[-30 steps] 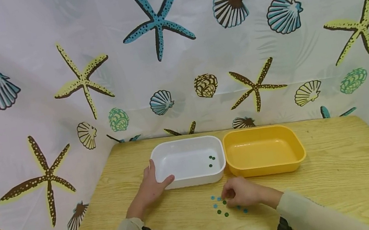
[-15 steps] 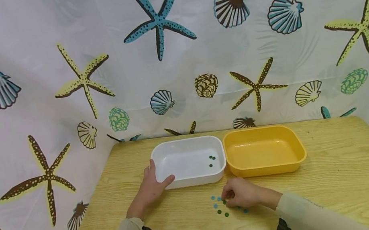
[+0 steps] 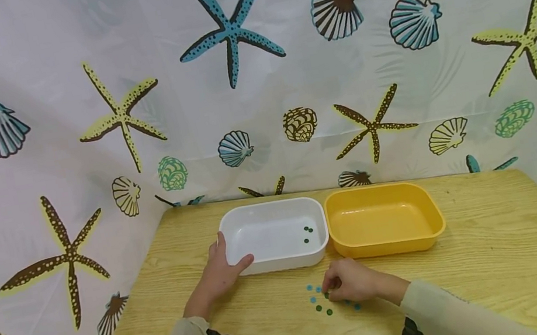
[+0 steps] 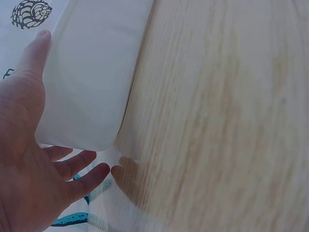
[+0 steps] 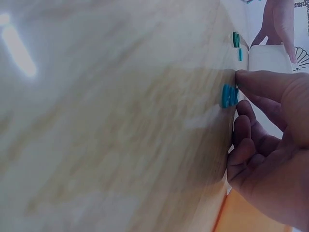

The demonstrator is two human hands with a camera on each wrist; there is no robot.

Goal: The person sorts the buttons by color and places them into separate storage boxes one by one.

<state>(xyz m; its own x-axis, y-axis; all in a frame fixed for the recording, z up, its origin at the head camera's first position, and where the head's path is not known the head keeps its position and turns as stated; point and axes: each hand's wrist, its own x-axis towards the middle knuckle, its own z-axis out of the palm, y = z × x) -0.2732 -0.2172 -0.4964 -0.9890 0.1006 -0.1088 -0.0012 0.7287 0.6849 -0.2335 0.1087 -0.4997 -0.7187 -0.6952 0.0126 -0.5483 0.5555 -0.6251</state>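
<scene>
In the head view my left hand (image 3: pixel 220 271) grips the left end of a white tray (image 3: pixel 274 264), thumb on its front rim and fingers round its side. The left wrist view shows that hand (image 4: pixel 38 125) against the tray wall (image 4: pixel 91 82). My right hand (image 3: pixel 352 280) is low at the tabletop, thumb and forefinger pinching a small dark green button (image 3: pixel 326 295). Several blue buttons (image 3: pixel 313 300) and green buttons (image 3: pixel 319 308) lie around those fingertips; some are partly hidden under the hand. Blue buttons (image 5: pixel 226 96) show edge-on beside the fingers in the right wrist view.
Three green buttons (image 3: pixel 306 241) lie at the right end inside the white tray. A yellow tray (image 3: pixel 391 249) stands directly against its right side. The wooden table (image 3: pixel 505 246) ends at a hanging white cloth (image 3: pixel 266 91) printed with shells and starfish.
</scene>
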